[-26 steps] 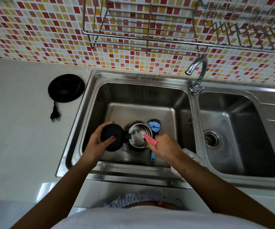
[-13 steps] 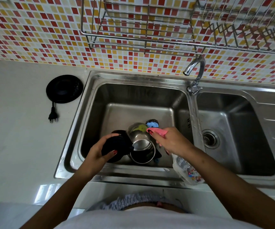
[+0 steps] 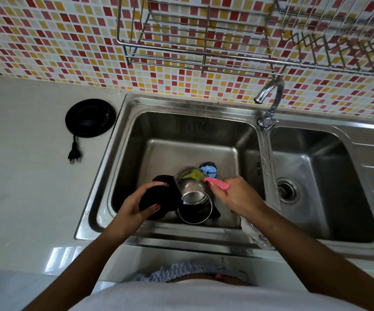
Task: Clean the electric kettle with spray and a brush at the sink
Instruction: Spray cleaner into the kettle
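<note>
A: Where is the kettle (image 3: 194,194) just now?

B: In the left basin of the sink (image 3: 123,140), toward the near wall. It is tipped over, its long axis running near to far; one steel rim faces up and toward the person, the other end points to the far wall. Which end is the mouth I cannot say for sure.

A: And the hands?

B: The left hand (image 3: 136,204) is wrapped around the kettle's black part on the left, thumb and fingers closed on it. The right hand (image 3: 235,195) grips a spray bottle (image 3: 256,234), its pink nozzle (image 3: 217,183) aimed left at the steel wall, almost touching it; the clear body hangs down below the wrist.

A: What could go wrong?

B: The tilted kettle depends on one hand; wet steel could slip and roll against the basin. With the nozzle that close, I judge spray could bounce back or miss the inside altogether. The brush (image 3: 208,170), blue-headed, lies just beyond the kettle, partly hidden, so reaching for it may mean letting go of something first. The black base (image 3: 90,117) and plug (image 3: 74,156) sit on the counter to the left, well apart from the basin, yet splashes could reach them.
</note>
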`<state>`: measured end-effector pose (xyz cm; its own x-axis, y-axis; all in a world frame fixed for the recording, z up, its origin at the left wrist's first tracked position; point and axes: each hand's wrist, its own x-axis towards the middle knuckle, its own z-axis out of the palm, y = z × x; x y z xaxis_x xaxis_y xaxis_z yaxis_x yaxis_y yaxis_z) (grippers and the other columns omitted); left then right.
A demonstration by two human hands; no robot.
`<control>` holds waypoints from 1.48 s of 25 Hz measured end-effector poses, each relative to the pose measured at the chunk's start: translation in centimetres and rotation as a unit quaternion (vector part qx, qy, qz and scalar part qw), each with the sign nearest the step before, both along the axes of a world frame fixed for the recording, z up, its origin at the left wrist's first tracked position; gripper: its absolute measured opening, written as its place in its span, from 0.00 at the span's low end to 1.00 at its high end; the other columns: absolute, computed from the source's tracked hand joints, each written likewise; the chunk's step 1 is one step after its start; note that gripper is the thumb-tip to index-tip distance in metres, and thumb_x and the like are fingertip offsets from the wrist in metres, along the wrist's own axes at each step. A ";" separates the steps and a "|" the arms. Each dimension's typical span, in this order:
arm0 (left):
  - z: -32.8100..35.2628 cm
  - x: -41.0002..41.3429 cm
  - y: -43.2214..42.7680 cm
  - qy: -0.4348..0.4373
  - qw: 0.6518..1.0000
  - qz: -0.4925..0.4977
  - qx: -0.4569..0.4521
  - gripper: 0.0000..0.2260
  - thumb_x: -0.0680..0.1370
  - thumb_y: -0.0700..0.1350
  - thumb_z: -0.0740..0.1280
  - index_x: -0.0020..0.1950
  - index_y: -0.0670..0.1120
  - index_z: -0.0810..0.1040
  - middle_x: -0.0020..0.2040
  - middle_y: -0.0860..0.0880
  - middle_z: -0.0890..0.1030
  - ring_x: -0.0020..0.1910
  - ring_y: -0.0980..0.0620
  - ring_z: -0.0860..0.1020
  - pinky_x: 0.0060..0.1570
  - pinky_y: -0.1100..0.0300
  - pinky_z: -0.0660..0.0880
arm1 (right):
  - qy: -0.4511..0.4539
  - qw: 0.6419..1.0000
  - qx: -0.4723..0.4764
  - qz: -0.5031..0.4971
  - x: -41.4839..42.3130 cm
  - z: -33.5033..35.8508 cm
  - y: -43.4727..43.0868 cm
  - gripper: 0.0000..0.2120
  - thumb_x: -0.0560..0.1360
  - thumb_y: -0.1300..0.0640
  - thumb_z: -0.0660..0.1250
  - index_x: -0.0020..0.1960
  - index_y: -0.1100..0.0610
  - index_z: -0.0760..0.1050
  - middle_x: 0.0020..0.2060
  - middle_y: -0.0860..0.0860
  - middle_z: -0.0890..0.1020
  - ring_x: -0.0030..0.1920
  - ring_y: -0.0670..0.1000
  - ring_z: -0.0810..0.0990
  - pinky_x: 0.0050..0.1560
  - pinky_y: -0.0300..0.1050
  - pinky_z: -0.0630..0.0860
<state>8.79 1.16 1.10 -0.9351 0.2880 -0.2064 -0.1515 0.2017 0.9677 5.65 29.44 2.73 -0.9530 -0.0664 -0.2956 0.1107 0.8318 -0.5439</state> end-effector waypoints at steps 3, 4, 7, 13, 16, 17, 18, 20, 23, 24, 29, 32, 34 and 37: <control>0.0 -0.1 0.0 0.005 1.000 -0.006 -0.006 0.23 0.75 0.29 0.67 0.67 0.46 0.73 0.61 0.52 0.80 0.63 0.54 0.77 0.61 0.60 0.76 | -0.003 1.000 0.010 0.017 0.1 -0.1 -0.1 0.23 0.75 0.39 0.61 0.34 0.57 0.74 0.27 0.52 0.76 0.26 0.52 0.72 0.29 0.45 0.69; 0.0 -0.2 0.0 0.004 1.000 -0.006 -0.006 0.23 0.75 0.29 0.67 0.67 0.46 0.73 0.61 0.52 0.80 0.63 0.54 0.77 0.61 0.61 0.76 | -0.002 1.000 0.009 0.012 0.1 -0.1 -0.2 0.23 0.74 0.38 0.61 0.32 0.56 0.74 0.27 0.52 0.76 0.26 0.52 0.72 0.29 0.45 0.69; 0.0 -0.2 0.0 -0.001 1.000 -0.004 -0.003 0.23 0.75 0.29 0.67 0.67 0.46 0.74 0.62 0.51 0.80 0.63 0.54 0.77 0.59 0.62 0.76 | -0.001 1.000 0.014 0.011 0.3 0.0 -0.8 0.23 0.74 0.37 0.60 0.32 0.55 0.73 0.27 0.52 0.76 0.26 0.51 0.73 0.30 0.44 0.70; -0.1 -0.1 -0.1 -0.007 1.000 -0.002 -0.004 0.23 0.75 0.29 0.67 0.67 0.47 0.74 0.63 0.49 0.79 0.63 0.53 0.77 0.58 0.61 0.76 | 0.014 0.998 0.045 0.049 0.6 -0.4 -1.6 0.26 0.75 0.36 0.58 0.37 0.57 0.77 0.31 0.52 0.79 0.29 0.51 0.76 0.29 0.40 0.68; -0.1 -0.1 0.0 -0.005 1.000 0.000 -0.004 0.23 0.74 0.28 0.67 0.67 0.46 0.74 0.63 0.48 0.79 0.63 0.54 0.77 0.57 0.64 0.76 | 0.029 0.996 0.057 0.069 0.6 -0.6 -2.1 0.23 0.75 0.37 0.59 0.39 0.56 0.77 0.32 0.51 0.78 0.31 0.52 0.77 0.31 0.40 0.67; -0.1 -0.2 0.0 -0.005 1.000 0.001 -0.002 0.23 0.74 0.28 0.67 0.67 0.45 0.74 0.63 0.48 0.79 0.63 0.54 0.77 0.56 0.65 0.76 | 0.035 0.994 0.059 0.082 0.5 -0.7 -2.3 0.22 0.76 0.38 0.59 0.41 0.56 0.77 0.34 0.51 0.78 0.32 0.52 0.77 0.31 0.40 0.66; -0.1 -0.2 0.0 -0.008 1.000 0.001 -0.002 0.23 0.74 0.28 0.67 0.67 0.45 0.74 0.63 0.48 0.79 0.63 0.55 0.77 0.56 0.66 0.76 | 0.038 0.994 0.058 0.089 0.5 -0.7 -2.5 0.22 0.76 0.38 0.59 0.42 0.57 0.78 0.34 0.51 0.79 0.32 0.52 0.77 0.31 0.40 0.66; -0.2 -0.2 0.0 -0.011 1.000 0.003 0.000 0.23 0.74 0.28 0.67 0.67 0.46 0.74 0.62 0.48 0.79 0.63 0.54 0.77 0.55 0.66 0.76 | 0.033 0.995 0.055 0.076 0.6 -0.6 -2.7 0.24 0.75 0.37 0.58 0.40 0.57 0.78 0.33 0.52 0.80 0.31 0.52 0.77 0.31 0.40 0.67; -0.3 -0.2 -0.2 -0.011 1.000 0.003 0.003 0.24 0.74 0.28 0.67 0.67 0.46 0.74 0.62 0.48 0.79 0.63 0.54 0.77 0.55 0.65 0.76 | 0.040 0.994 0.078 0.072 0.5 -0.4 -2.6 0.24 0.75 0.37 0.58 0.41 0.56 0.78 0.32 0.50 0.77 0.31 0.51 0.74 0.31 0.40 0.65; -0.3 -0.2 -0.2 -0.011 1.000 0.003 0.004 0.24 0.74 0.28 0.67 0.67 0.46 0.74 0.62 0.48 0.79 0.63 0.53 0.77 0.55 0.65 0.76 | 0.044 0.992 0.081 0.083 0.5 -0.5 -2.5 0.23 0.76 0.37 0.58 0.42 0.57 0.78 0.33 0.50 0.77 0.31 0.51 0.73 0.31 0.40 0.65; -0.3 -0.2 -0.3 -0.009 1.000 0.001 -0.001 0.24 0.74 0.28 0.67 0.67 0.46 0.74 0.62 0.49 0.79 0.63 0.54 0.77 0.56 0.65 0.76 | 0.041 0.995 0.072 0.062 0.6 -1.1 -2.0 0.25 0.75 0.36 0.58 0.41 0.57 0.78 0.34 0.53 0.81 0.31 0.53 0.77 0.32 0.42 0.72; -0.3 -0.2 -0.3 -0.012 1.000 0.002 0.001 0.24 0.74 0.28 0.67 0.67 0.46 0.73 0.62 0.49 0.79 0.63 0.54 0.77 0.55 0.65 0.77 | 0.031 0.994 0.079 0.063 0.6 -1.1 -1.1 0.23 0.76 0.38 0.58 0.42 0.57 0.77 0.35 0.53 0.80 0.32 0.52 0.78 0.33 0.43 0.74; -0.3 -0.2 -0.3 -0.013 1.000 0.002 0.001 0.24 0.74 0.28 0.67 0.67 0.46 0.73 0.62 0.49 0.79 0.63 0.53 0.77 0.56 0.64 0.77 | 0.024 0.995 0.074 0.062 0.7 -1.0 -0.5 0.21 0.76 0.39 0.58 0.40 0.56 0.76 0.34 0.52 0.79 0.31 0.51 0.76 0.32 0.43 0.71; -0.4 -0.3 -0.4 -0.014 1.000 0.000 -0.002 0.24 0.75 0.29 0.67 0.67 0.47 0.73 0.62 0.49 0.80 0.63 0.53 0.78 0.56 0.64 0.77 | 0.018 0.997 0.068 0.038 1.0 -0.7 0.3 0.22 0.75 0.38 0.58 0.32 0.53 0.70 0.30 0.52 0.77 0.28 0.53 0.75 0.33 0.47 0.75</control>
